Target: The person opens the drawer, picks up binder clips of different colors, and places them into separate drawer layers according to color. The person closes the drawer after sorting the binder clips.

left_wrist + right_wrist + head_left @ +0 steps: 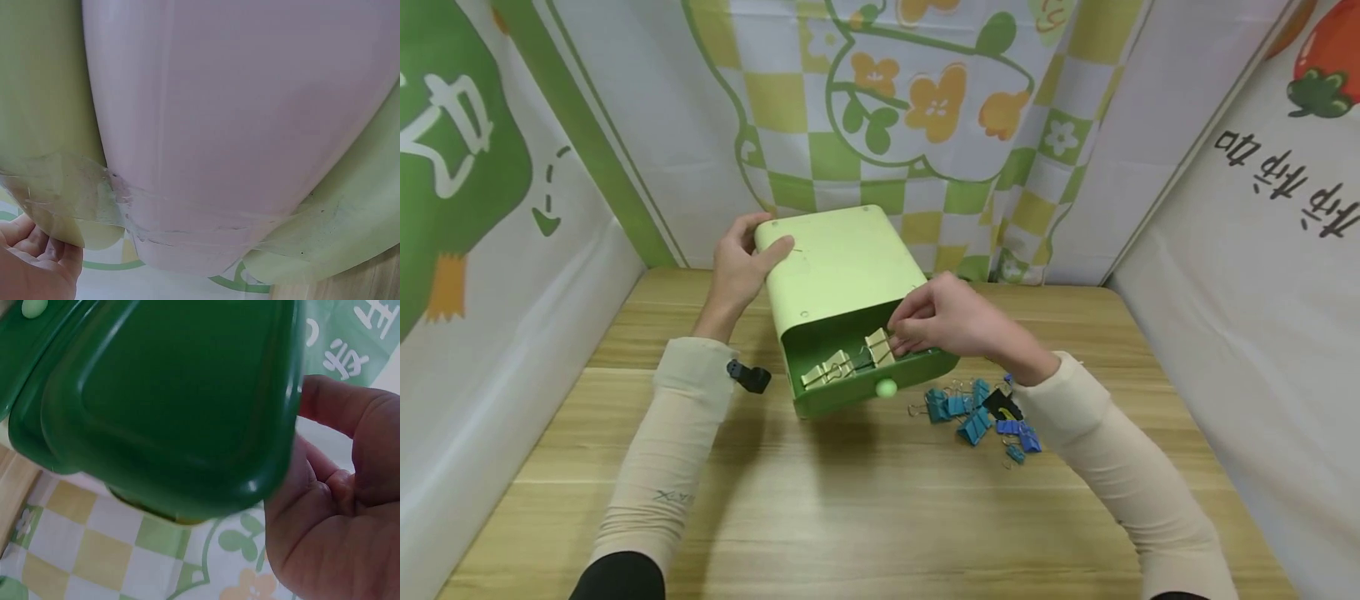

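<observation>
A light green box [850,258] stands tilted, its dark green drawer [842,400] pulled out at the front. My left hand [741,262] grips the box at its back left, thumb on top. In the left wrist view, that hand's fingers [53,250] curl at the box's edge, next to a pale pink panel [237,125]. Inside the drawer lie gold binder clips [829,369]. My right hand [955,321] reaches over the drawer's right side, its bent fingers pinching one gold binder clip [877,347]. The right wrist view shows the drawer from outside, hiding those fingertips.
Several blue and teal binder clips [976,423] and a black one [1002,405] lie on the wooden table [880,517] right of the drawer. A black device [749,377] sits at my left cuff. Printed curtains [910,100] stand close behind the box.
</observation>
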### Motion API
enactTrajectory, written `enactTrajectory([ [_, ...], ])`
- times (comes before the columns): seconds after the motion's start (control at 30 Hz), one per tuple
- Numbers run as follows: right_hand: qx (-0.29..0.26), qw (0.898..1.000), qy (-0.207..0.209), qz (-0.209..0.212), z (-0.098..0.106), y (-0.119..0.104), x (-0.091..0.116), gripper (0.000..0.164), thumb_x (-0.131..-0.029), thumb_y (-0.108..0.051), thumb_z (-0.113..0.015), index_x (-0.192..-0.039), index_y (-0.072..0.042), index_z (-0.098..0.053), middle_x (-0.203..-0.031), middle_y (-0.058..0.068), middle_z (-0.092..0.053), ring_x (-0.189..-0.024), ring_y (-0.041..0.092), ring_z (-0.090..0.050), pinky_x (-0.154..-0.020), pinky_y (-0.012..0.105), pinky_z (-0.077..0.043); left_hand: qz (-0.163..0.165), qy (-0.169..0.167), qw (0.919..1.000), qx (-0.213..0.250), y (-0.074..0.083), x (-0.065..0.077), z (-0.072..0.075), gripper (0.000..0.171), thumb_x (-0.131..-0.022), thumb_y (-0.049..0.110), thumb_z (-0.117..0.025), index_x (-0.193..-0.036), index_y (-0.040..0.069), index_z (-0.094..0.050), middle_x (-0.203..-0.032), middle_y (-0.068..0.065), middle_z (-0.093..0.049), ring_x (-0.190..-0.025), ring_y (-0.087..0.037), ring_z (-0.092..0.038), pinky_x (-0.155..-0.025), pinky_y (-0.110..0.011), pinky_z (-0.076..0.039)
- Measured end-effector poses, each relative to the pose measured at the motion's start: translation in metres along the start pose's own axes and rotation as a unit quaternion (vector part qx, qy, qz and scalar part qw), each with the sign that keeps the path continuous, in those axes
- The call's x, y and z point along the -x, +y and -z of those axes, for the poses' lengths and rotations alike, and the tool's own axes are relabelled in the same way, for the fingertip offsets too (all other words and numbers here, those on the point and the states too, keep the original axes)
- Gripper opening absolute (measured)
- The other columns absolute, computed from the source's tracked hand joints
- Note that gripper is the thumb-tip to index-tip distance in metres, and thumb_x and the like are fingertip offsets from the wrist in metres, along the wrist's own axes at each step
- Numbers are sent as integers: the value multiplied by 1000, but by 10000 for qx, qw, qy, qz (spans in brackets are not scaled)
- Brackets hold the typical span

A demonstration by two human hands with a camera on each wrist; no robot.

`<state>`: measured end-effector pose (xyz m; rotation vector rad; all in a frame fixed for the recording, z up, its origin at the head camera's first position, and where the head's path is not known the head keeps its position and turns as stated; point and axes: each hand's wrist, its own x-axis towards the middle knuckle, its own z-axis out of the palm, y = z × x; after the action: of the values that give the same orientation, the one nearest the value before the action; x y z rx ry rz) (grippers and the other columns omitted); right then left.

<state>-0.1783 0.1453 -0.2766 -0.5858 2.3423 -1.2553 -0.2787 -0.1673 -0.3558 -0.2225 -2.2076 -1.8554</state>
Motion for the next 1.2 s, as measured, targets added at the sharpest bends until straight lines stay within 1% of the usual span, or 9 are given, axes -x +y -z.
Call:
enactTrajectory([
  [0.1, 112, 9999, -53, -18, -7, 0, -4, 19, -105, -1, -60, -110, 8, -76, -98, 18, -81, -88, 24, -81, -82, 34, -66, -13, 24, 10000, -17, 0, 0, 0, 66, -97, 34, -74, -152, 6, -50, -149, -16, -56, -128, -22, -58, -101, -24, -52],
  [0.33, 506, 9986, -108, -128, -18, 0, -10, 21, -106, -2, -58, -109, 4, -77, -99, 13, -82, -89, 19, -80, -84, 31, -65, -21, 36, 10000, 12, 0, 0, 1, 66, -97, 33, -74, -152, 6, -50, -150, -17, -56, -130, -22, -58, -105, -26, -52],
  [0.5, 797, 9966, -228, -35, -21, -2, -11, 22, -106, -2, -57, -109, 4, -78, -99, 11, -82, -91, 18, -80, -85, 29, -65, -9, 36, 10000, -23, 0, 0, 1, 67, -97, 34, -74, -152, 4, -49, -149, -17, -56, -128, -22, -58, -100, -23, -52],
  [0.6, 1108, 9933, -325, 26, -20, -3, -11, 22, -107, -4, -58, -111, 1, -79, -99, 8, -82, -93, 16, -79, -81, 26, -62, -13, 47, 10000, -14, 1, -1, 1, 68, -97, 33, -74, -152, 3, -48, -148, -16, -57, -125, -21, -58, -97, -21, -53],
  [0.73, 1427, 9887, -466, 38, -18, -4, -12, 23, -107, -7, -58, -114, -1, -79, -100, 5, -83, -95, 14, -79, -66, 23, -50, -30, 69, 10000, -22, 2, -1, 1, 65, -97, 33, -74, -151, 6, -50, -146, -16, -58, -123, -19, -59, -95, -20, -53],
  [0.83, 1544, 9865, -542, 53, -17, -5, -12, 23, -107, -8, -59, -114, -3, -80, -100, 4, -83, -96, 15, -78, -64, 24, -47, -48, 85, 10000, -14, 2, -1, 1, 62, -97, 33, -74, -150, 8, -52, -145, -16, -58, -122, -19, -59, -94, -20, -53],
  [0.93, 1619, 9851, -570, 85, -15, -5, -12, 22, -107, -11, -60, -113, -5, -81, -101, 3, -82, -98, 15, -78, -73, 26, -54, -74, 100, 9999, -64, 1, -1, 1, 62, -97, 33, -74, -150, 8, -52, -146, -16, -58, -123, -20, -60, -94, -20, -53],
  [1.07, 1500, 9870, -578, -21, -11, -4, -11, 21, -106, -17, -64, -113, -8, -81, -104, 3, -82, -96, 15, -78, -86, 31, -62, -89, 98, 9998, -130, 0, -1, 0, 63, -98, 34, -74, -150, 8, -52, -147, -16, -59, -125, -21, -60, -95, -21, -52],
  [1.2, 1292, 9904, -490, -91, -3, -3, -7, 22, -106, -20, -65, -115, -8, -81, -103, 5, -82, -91, 16, -79, -85, 34, -65, -98, 89, 9999, -96, -1, -1, -1, 62, -97, 33, -74, -150, 7, -53, -146, -17, -59, -124, -21, -60, -95, -20, -52],
])
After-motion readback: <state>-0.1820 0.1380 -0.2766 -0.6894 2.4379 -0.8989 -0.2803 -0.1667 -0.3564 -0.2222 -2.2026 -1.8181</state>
